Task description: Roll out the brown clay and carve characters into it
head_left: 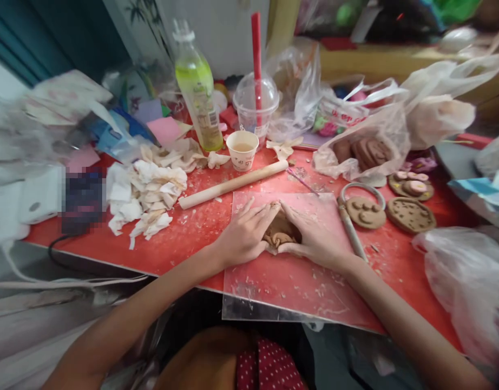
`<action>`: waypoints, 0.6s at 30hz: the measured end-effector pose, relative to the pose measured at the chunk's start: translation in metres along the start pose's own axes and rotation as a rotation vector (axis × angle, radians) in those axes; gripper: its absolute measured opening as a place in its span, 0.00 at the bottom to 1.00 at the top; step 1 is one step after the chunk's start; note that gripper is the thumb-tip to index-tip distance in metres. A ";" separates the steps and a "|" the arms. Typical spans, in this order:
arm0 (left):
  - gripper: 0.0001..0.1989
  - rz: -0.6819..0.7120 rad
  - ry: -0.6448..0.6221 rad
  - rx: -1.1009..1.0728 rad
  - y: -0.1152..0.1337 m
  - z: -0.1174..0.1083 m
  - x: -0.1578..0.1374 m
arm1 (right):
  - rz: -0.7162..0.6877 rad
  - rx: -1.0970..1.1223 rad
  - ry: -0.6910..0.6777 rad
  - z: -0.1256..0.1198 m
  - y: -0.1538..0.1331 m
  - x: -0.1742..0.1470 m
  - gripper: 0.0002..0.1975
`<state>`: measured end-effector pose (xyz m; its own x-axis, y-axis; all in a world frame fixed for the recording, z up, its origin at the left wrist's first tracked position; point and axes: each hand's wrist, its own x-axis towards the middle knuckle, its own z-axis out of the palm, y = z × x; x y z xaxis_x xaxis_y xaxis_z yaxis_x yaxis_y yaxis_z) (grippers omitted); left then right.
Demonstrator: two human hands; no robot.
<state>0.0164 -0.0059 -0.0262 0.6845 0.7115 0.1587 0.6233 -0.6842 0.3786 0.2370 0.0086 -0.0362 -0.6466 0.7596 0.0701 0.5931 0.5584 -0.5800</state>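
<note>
A brown clay piece (pixel 282 230) lies on a clear plastic board (pixel 266 295) at the front of the red table. My left hand (pixel 245 232) presses its left side, fingers pointing up and away. From the right, my right hand (pixel 314 234) holds the other side. Fingertips and thumbs of both hands nearly meet around the clay, leaving its middle showing between them. Just beyond the board rests a wooden rolling pin (pixel 235 184). A grey-handled tool with a large ring (pixel 350 227) lies beside my right hand, near a round clay disc (pixel 365 213) with raised lumps.
Crumpled tissues (pixel 152 189) lie left. Behind stand a paper cup (pixel 242 157) of brownish liquid, a green bottle (pixel 198 97) and a lidded plastic cup (pixel 255 103) with a red straw. More decorated clay discs (pixel 412 215) and a bag of clay (pixel 367 149) are right.
</note>
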 end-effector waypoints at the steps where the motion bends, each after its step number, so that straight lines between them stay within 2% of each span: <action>1: 0.37 -0.010 -0.021 -0.007 -0.001 -0.001 0.000 | 0.005 -0.014 -0.016 -0.001 0.001 0.001 0.54; 5: 0.48 0.012 -0.125 -0.016 -0.009 -0.019 -0.009 | -0.010 -0.083 -0.085 -0.011 0.006 -0.008 0.66; 7: 0.51 0.024 -0.187 -0.011 -0.013 -0.031 -0.014 | 0.015 -0.119 -0.119 -0.020 0.007 -0.018 0.68; 10: 0.49 0.038 -0.259 0.001 -0.020 -0.042 -0.009 | 0.068 -0.167 -0.136 -0.031 0.008 -0.027 0.65; 13: 0.51 0.063 -0.313 0.000 -0.026 -0.043 0.007 | 0.061 -0.187 -0.145 -0.035 0.008 -0.024 0.61; 18: 0.50 0.098 -0.290 -0.018 -0.032 -0.033 0.023 | -0.008 -0.191 -0.127 -0.032 0.006 -0.015 0.55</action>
<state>0.0001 0.0375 -0.0044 0.8223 0.5647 -0.0707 0.5437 -0.7428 0.3906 0.2661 0.0111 -0.0147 -0.6999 0.7133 -0.0355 0.6598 0.6268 -0.4145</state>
